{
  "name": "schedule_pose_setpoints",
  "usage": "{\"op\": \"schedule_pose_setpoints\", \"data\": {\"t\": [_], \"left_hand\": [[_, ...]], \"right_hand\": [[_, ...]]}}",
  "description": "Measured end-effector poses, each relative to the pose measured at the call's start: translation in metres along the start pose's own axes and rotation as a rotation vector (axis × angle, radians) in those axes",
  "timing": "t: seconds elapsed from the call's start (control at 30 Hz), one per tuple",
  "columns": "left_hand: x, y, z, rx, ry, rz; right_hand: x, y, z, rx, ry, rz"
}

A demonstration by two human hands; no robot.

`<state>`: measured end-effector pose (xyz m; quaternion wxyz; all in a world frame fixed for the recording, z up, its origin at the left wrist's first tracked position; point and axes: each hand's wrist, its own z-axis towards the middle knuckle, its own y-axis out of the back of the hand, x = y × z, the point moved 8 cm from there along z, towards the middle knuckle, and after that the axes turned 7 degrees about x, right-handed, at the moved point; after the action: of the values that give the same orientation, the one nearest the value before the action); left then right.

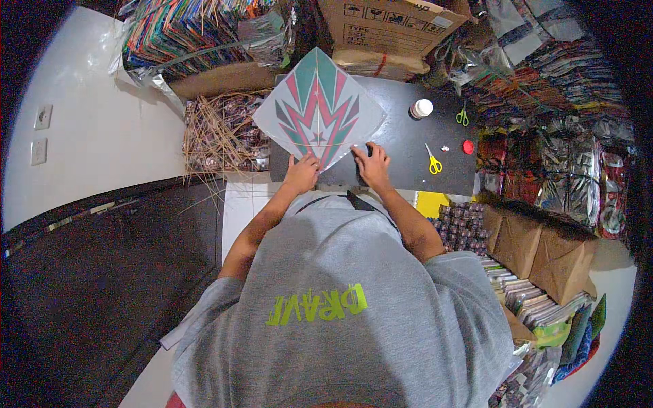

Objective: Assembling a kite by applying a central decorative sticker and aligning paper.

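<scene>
A diamond-shaped paper kite (320, 109) lies on a dark board, its top corner pointing away from me. It is white with green, red and black shapes, and thin sticks show along its middle and across it. My left hand (303, 173) rests on the kite's near left edge with fingers laid over the paper by the bottom corner. My right hand (373, 166) is at the near right edge, fingers apart, its thumb touching the paper rim. Neither hand is closed round anything I can see.
On the dark board (401, 149) stand a white-lidded jar (422, 108), yellow scissors (434, 162), green scissors (462, 115) and a red cap (467, 147). Thin sticks (214, 136) are heaped at left. Stacked kites (197, 34), a cardboard box (388, 27) and packed bundles (571, 170) crowd the far and right sides.
</scene>
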<state>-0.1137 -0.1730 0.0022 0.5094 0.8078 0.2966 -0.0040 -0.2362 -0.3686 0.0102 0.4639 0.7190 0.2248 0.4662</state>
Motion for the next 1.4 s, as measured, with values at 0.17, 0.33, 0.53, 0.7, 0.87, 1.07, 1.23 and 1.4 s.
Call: {"op": "schedule_pose_setpoints", "data": {"t": [0.17, 0.33, 0.53, 0.7, 0.87, 1.07, 1.23, 1.4], "left_hand": [[0.003, -0.005, -0.001, -0.040, -0.004, 0.017], [0.000, 0.000, -0.001, -0.027, -0.003, 0.005], [-0.002, 0.006, -0.002, 0.007, 0.017, -0.015], [-0.002, 0.007, -0.004, 0.034, 0.034, -0.029], [-0.003, 0.007, -0.005, -0.039, 0.001, -0.027], [0.000, 0.004, -0.002, 0.003, 0.023, -0.044], [0.000, 0.003, -0.002, -0.015, 0.017, -0.030], [-0.002, 0.006, -0.003, 0.001, 0.015, -0.003]], "right_hand": [[0.014, 0.001, 0.000, 0.003, 0.109, -0.126], [-0.007, 0.008, 0.007, -0.059, -0.052, -0.047], [0.012, 0.005, 0.001, -0.011, 0.133, -0.030], [0.007, 0.011, 0.006, -0.055, 0.084, -0.101], [-0.014, 0.015, 0.013, -0.104, -0.055, -0.041], [0.003, 0.011, 0.008, -0.061, 0.118, -0.120], [-0.019, 0.022, 0.017, -0.153, -0.050, -0.002], [-0.001, 0.026, 0.014, -0.125, 0.073, -0.090]]}}
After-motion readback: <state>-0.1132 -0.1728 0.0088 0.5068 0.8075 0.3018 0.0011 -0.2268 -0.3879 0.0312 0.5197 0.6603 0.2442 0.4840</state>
